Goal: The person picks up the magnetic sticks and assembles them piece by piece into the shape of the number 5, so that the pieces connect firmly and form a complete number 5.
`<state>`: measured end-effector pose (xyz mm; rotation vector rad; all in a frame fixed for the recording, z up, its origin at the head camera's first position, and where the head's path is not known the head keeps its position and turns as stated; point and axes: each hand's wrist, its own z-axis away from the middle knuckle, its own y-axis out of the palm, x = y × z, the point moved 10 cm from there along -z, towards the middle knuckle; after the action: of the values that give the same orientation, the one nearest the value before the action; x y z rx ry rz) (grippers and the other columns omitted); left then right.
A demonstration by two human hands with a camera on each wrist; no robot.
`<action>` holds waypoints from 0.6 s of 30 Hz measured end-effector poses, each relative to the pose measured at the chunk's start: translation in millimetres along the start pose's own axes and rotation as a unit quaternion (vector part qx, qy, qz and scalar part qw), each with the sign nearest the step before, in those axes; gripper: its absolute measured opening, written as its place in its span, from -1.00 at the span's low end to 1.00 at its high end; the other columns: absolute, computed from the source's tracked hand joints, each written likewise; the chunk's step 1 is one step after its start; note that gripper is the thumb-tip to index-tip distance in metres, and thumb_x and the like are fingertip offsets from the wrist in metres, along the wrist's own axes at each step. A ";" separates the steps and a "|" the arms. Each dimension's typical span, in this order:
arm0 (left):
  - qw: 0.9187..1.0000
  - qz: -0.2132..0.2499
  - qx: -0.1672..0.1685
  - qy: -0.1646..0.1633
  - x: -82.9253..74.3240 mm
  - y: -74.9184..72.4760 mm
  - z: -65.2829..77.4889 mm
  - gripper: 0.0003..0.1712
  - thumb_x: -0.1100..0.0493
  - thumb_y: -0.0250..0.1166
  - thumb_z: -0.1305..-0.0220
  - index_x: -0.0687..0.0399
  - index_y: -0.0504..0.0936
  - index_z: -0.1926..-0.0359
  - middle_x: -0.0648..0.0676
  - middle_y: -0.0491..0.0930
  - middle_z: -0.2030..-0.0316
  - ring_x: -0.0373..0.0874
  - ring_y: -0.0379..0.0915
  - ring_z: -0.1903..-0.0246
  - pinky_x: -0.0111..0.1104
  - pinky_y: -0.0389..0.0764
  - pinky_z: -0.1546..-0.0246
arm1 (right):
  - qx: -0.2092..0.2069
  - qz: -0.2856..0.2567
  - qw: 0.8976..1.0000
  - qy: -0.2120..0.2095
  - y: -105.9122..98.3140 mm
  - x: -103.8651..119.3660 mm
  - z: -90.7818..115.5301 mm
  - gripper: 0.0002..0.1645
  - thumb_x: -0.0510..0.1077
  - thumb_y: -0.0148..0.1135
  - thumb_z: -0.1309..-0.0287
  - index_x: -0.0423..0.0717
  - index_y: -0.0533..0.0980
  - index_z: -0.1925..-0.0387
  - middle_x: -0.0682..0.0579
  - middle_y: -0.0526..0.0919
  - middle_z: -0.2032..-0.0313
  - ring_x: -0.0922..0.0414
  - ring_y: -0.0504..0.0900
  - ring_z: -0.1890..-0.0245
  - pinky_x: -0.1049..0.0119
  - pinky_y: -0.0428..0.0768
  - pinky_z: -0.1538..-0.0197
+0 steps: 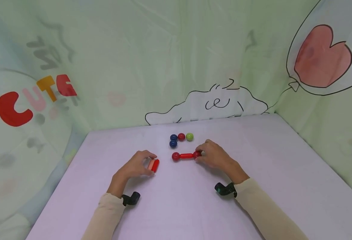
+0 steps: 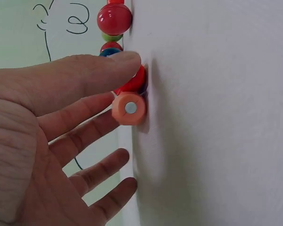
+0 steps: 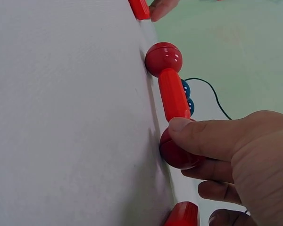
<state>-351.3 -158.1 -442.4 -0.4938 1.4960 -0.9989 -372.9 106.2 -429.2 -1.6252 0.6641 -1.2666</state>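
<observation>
My left hand has its thumb and index finger about the ends of two short magnetic rods lying side by side, an orange rod and a red rod. The orange one shows a silvery disc in its end. With thumb and fingers, my right hand pinches a dark red ball. That ball joins a red rod, whose other end meets a second dark red ball. Together they form a dumbbell shape lying along the table.
Beyond the dumbbell sit two blue balls, a red ball and a green ball. Another red piece shows below the right hand in its wrist view. A printed curtain borders the pale table.
</observation>
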 end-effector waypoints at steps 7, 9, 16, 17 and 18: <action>0.999 -0.011 -0.008 0.031 -2.8 4.9 -0.4 -0.42 0.28 0.55 -0.01 -0.17 0.66 -0.10 0.03 0.49 -0.17 0.02 0.33 -0.23 0.04 0.49 -0.19 | -0.004 0.002 1.000 -0.005 0.5 -0.5 0.8 -0.49 -0.04 0.54 -0.09 -0.12 0.67 -0.08 0.00 0.57 0.17 0.06 0.48 0.11 0.20 0.63 0.09; 0.999 -0.011 -0.014 0.039 -6.0 2.9 -2.4 -0.43 0.29 0.56 0.00 -0.15 0.67 -0.08 0.03 0.50 -0.16 0.03 0.33 -0.23 0.03 0.50 -0.19 | -0.012 0.005 1.000 -0.005 -1.7 -0.1 0.5 -0.48 -0.04 0.55 -0.08 -0.12 0.68 -0.07 0.00 0.57 0.17 0.06 0.48 0.11 0.20 0.63 0.08; 0.999 -0.011 -0.030 0.007 -8.9 -6.7 -1.4 -0.53 0.16 0.52 -0.03 -0.22 0.71 -0.02 0.11 0.44 -0.23 0.18 0.27 -0.24 0.05 0.59 -0.03 | -0.010 0.008 1.000 -0.016 -0.3 2.8 -0.9 -0.48 -0.04 0.55 -0.09 -0.13 0.67 -0.08 0.00 0.59 0.17 0.06 0.48 0.11 0.20 0.63 0.08; 0.999 -0.008 -0.034 0.004 -10.2 -8.8 -1.3 -0.56 0.15 0.50 -0.06 -0.23 0.71 -0.01 0.11 0.42 -0.24 0.19 0.25 -0.25 0.06 0.59 -0.02 | -0.010 0.010 1.000 -0.017 -0.3 2.8 -1.1 -0.48 -0.04 0.55 -0.09 -0.13 0.67 -0.08 0.00 0.59 0.17 0.07 0.48 0.11 0.20 0.63 0.08; 0.999 -0.003 -0.038 0.003 -11.9 -10.8 -1.3 -0.59 0.15 0.47 -0.08 -0.24 0.72 0.00 0.11 0.41 -0.25 0.19 0.23 -0.26 0.06 0.59 -0.02 | -0.011 0.011 1.000 -0.017 -0.6 2.8 -1.4 -0.48 -0.04 0.55 -0.09 -0.13 0.67 -0.08 0.00 0.59 0.17 0.07 0.48 0.11 0.20 0.63 0.08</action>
<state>-352.7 -154.2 -426.8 -0.5494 1.5429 -0.9513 -373.4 103.6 -427.3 -1.6487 0.6755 -1.2169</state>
